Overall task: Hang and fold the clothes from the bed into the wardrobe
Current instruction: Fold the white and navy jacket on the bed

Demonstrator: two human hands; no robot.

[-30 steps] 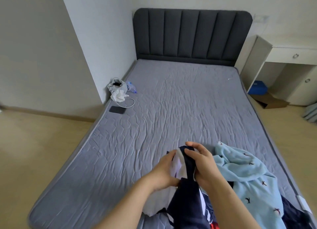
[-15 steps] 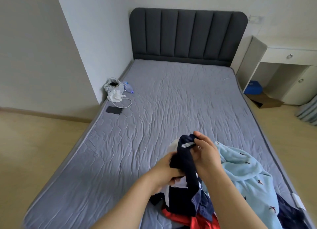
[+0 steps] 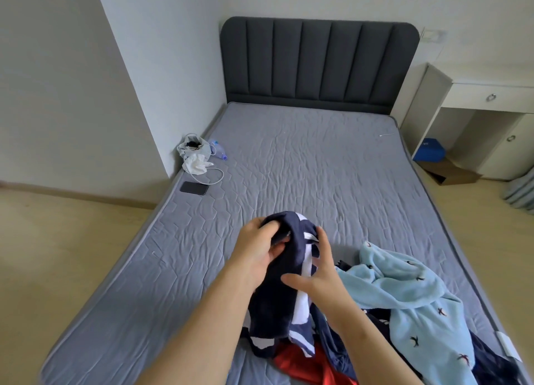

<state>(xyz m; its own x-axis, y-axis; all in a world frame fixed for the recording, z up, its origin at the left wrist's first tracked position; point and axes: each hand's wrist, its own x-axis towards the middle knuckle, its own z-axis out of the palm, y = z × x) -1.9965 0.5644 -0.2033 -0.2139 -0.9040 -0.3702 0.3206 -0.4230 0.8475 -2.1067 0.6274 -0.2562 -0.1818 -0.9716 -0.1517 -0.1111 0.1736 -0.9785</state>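
A navy garment with white stripes (image 3: 284, 295) hangs lifted above the near part of the grey mattress (image 3: 303, 176). My left hand (image 3: 257, 251) grips its top edge. My right hand (image 3: 318, 272) presses against its right side with the fingers spread on the fabric. Its lower end trails onto a pile of clothes on the bed: a red piece (image 3: 306, 364), dark navy cloth, and a light blue fleece garment with small dark bird prints (image 3: 410, 306) at the right.
A black phone (image 3: 194, 188), a white cable, a plastic bag with tissue (image 3: 194, 156) and a small bottle lie at the bed's left edge. The dark padded headboard (image 3: 318, 64) stands at the far end. A white desk (image 3: 488, 95) and cardboard box are at the right.
My left hand has risen from the garment's middle to grip its top. My right hand has let go of the top and slid down onto its side. The view shifted left.
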